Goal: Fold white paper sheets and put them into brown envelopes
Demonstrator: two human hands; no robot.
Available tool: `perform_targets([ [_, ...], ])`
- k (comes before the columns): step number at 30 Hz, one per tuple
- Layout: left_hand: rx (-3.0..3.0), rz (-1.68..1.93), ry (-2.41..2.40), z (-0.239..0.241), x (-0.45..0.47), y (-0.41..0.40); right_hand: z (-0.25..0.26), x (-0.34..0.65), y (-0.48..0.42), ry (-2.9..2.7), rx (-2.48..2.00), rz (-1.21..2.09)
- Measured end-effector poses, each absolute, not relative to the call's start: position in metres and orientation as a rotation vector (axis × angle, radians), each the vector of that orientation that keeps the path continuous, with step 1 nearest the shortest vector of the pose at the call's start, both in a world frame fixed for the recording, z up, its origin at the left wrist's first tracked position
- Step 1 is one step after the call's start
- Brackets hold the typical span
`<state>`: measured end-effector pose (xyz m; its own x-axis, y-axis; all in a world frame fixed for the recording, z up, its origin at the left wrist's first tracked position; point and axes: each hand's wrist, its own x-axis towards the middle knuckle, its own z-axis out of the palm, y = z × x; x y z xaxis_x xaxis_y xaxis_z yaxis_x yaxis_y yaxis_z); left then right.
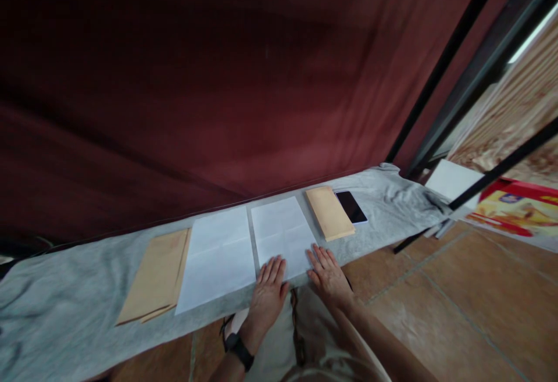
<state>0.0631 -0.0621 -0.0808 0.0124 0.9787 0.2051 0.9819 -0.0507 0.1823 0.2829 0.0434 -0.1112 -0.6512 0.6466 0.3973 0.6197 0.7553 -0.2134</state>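
Note:
My left hand [269, 290] lies flat with fingers stretched on the near left corner of a creased white sheet of paper [283, 229]. At that sheet's near right edge rests my right hand [328, 274], palm down, its fingers a little spread. Another white sheet [220, 251] lies to the left, a narrow gap between the two. Left of it are large brown paper envelopes [152, 274], one partly over another. A smaller stack of brown envelopes [330, 213] sits beyond my right hand, beside a dark-screened phone [351, 207].
A grey cloth [74, 295] covers the narrow bench. Behind it hangs a dark red curtain [261, 91]. Black metal bars [440, 74] stand at the right, near a white box [453, 183] and a red and yellow carton [518, 213]. Brown floor tiles [418, 312] show below.

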Motion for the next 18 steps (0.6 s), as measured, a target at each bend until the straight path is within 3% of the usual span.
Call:
perform_targets([
  [9,-2.307,-0.455,-2.234,-0.065,0.05,-0.057,-0.109,0.285,0.046,-2.487,-0.968,0.188],
  [18,-2.464,-0.53,-2.165,-0.071,0.05,-0.097,-0.107,0.318,0.069,-2.278,-0.855,0.709],
])
